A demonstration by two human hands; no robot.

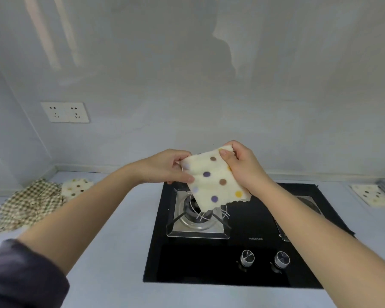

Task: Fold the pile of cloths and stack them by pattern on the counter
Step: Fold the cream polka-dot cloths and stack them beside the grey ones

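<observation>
Head view: far left of the hob (pixel 209 263), checked cloths (pixel 29 205) lie crumpled on the worktop (pixel 111 241), with a loose dotted cloth (pixel 77 187) just beside them. Over the hob's left burner, the left hand (pixel 165 166) pinches one top corner of a held dotted cloth (pixel 216 178) and the right hand (pixel 242 165) grips the other, so it hangs in the air. Far right of the hob lies a folded dotted stack (pixel 371 195). Likely early-to-mid: the dotted stack is begun, the checked cloths are unfolded, and no checked stack is in view.
</observation>
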